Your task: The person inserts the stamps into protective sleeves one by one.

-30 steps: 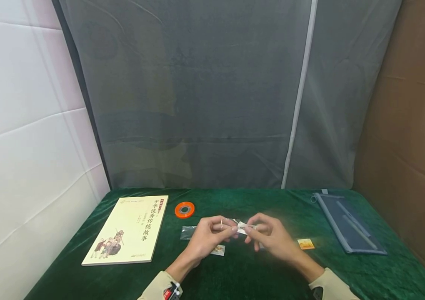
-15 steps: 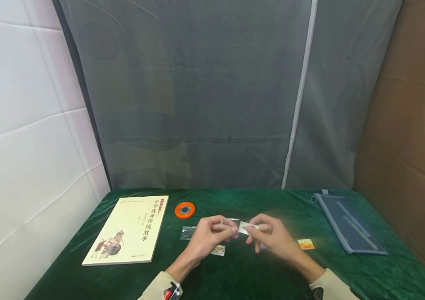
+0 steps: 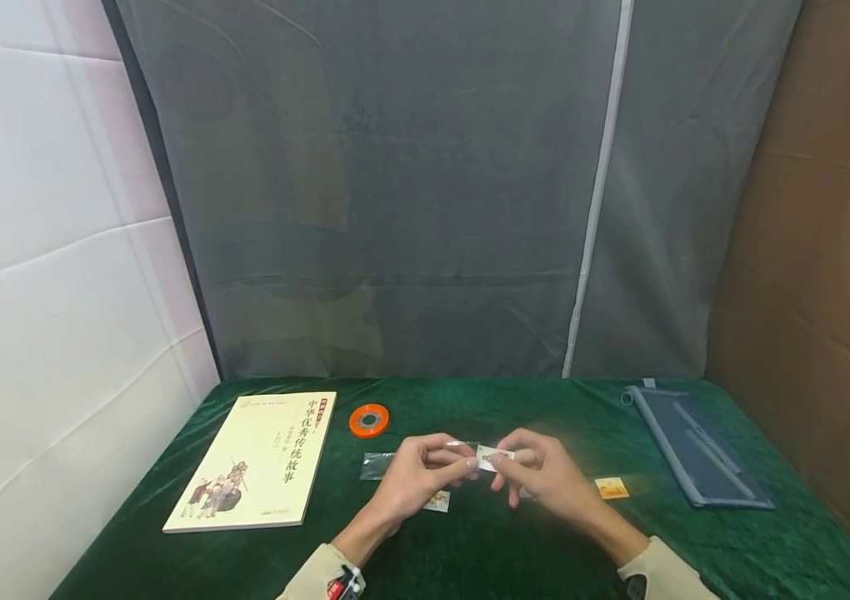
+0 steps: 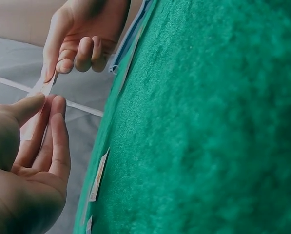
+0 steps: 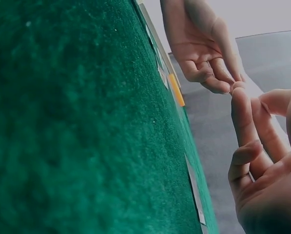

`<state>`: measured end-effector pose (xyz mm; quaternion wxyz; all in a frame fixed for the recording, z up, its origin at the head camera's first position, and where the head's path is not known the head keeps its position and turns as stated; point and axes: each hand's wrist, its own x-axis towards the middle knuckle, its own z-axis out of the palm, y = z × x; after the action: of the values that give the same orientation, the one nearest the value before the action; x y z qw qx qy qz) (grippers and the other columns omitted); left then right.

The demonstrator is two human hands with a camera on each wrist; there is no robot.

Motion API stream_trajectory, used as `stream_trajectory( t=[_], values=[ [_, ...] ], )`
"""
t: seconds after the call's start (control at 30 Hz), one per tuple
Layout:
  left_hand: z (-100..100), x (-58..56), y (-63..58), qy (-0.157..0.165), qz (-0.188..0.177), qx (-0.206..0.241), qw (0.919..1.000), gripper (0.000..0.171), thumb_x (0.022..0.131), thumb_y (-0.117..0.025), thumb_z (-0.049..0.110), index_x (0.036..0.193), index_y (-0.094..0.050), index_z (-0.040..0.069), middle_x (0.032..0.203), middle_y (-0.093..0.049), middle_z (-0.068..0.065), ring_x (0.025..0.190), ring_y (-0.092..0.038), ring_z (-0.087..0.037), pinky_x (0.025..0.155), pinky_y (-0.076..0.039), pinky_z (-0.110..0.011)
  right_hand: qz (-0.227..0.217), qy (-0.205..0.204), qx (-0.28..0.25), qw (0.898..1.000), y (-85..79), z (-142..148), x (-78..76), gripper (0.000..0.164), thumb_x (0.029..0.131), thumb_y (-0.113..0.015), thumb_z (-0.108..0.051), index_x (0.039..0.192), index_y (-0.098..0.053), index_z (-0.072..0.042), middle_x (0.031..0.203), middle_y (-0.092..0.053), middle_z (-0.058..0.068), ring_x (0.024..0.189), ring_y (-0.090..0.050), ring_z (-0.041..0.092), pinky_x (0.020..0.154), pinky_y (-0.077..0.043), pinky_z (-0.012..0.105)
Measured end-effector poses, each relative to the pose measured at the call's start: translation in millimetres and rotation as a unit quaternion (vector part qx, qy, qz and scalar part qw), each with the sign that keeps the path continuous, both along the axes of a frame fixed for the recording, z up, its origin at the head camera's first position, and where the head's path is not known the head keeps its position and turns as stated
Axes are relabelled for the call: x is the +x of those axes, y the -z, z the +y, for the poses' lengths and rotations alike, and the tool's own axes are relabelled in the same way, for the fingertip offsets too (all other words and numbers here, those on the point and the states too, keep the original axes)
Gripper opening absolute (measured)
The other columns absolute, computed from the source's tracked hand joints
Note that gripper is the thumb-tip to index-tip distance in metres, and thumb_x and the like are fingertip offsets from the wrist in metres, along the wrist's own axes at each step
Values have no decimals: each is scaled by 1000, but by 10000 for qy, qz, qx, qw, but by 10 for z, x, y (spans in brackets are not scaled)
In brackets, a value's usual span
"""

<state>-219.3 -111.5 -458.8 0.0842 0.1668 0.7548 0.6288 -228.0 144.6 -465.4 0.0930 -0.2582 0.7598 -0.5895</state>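
Above the middle of the table, my right hand [image 3: 545, 473] pinches a small white stamp [image 3: 485, 457] with a printed picture between thumb and fingers. Just to its left, a clear plastic sleeve [image 3: 462, 444] is pinched by my left hand [image 3: 419, 471], partly hidden behind the fingers. In the left wrist view the pale sleeve [image 4: 28, 130] runs between my left thumb and fingers and reaches the stamp at the right fingertips. Whether the stamp's edge sits inside the sleeve cannot be told. Another stamp [image 3: 437, 501] lies on the cloth below my left hand.
On the green cloth [image 3: 470, 558] lie a cream book [image 3: 252, 458] at left, an orange disc-shaped roll [image 3: 369, 421], a clear plastic piece [image 3: 375, 466] and a yellow-orange stamp [image 3: 612, 488]. A blue zip pouch [image 3: 702, 450] is at right. Grey curtain [image 3: 410, 208] stands behind.
The stamp has turned to show more of its printed face and shifted slightly right with my right fingers. My left fingers and the sleeve have moved only slightly.
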Motion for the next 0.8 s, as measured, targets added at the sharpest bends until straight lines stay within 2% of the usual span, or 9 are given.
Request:
stream_trajectory(
  t=[0.17, 0.4, 0.5, 0.8],
  values=[
    [29, 22, -10, 124, 12, -25, 9999, 25, 100, -81, 31, 115, -79, 11, 106, -85, -7, 99, -82, -21, 85, -65, -34, 9, -156, -85, 9998, 1, -36, 7, 21, 111, -65, -25, 117, -68, -5, 90, -81, 20, 61, -72, 21, 66, -61, 36],
    [0, -16, 1, -253, 18, 26, 9997, 29, 98, -82, 36, 114, -78, 12, 103, -85, -7, 96, -83, -23, 83, -65, -35, -43, 77, -119, 9999, 14, -16, -26, 23, 112, -63, -27, 119, -64, -5, 91, -78, 23, 62, -70, 20, 60, -58, 34],
    [-7, -16, -2, -317, -10, 33, 9995, 31, 98, -82, 36, 115, -77, 11, 103, -85, -8, 97, -83, -24, 84, -65, -36, -92, 133, -183, 9997, 14, 5, -26, 23, 112, -63, -26, 117, -64, -4, 92, -77, 24, 63, -69, 19, 59, -57, 33],
    [39, 9, -1, -95, 58, -13, 9999, 26, 98, -83, 33, 113, -78, 11, 101, -86, -6, 98, -82, -33, 81, -65, -35, 128, -107, -122, 9998, 19, 6, -8, 17, 111, -64, -22, 112, -67, -5, 92, -77, 24, 65, -69, 17, 64, -59, 37]
  ],
)
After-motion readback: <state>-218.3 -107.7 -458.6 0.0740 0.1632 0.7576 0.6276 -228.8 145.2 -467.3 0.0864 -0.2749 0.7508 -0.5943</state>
